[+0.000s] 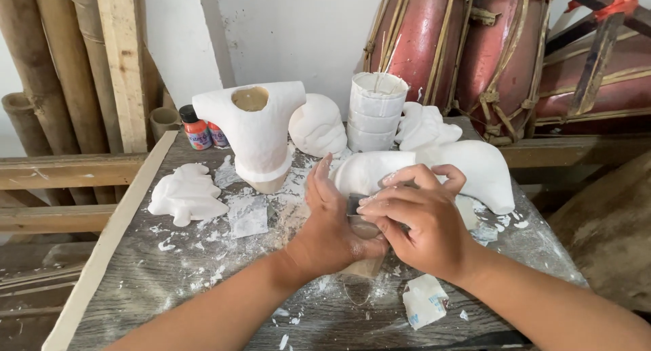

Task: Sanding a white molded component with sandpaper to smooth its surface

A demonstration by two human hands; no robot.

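Note:
Both hands meet at the middle of a plaster-spattered wooden table [169, 276]. My left hand [332, 222] cups the near side of a white plaster mould [369, 169] with a tan base. My right hand [417, 219] presses on it from the right, and a small grey piece [354, 204] shows between its fingers and the mould. What that piece is I cannot tell. A long white plaster form [485, 171] lies just behind my right hand.
A tall white plaster mould [261, 131] with a tan opening stands at the back left. A flat white cast [186, 195], stacked white cups [374, 114], two small paint bottles [198, 129] and more white pieces [317, 126] surround it. Red drums [468, 49] stand behind.

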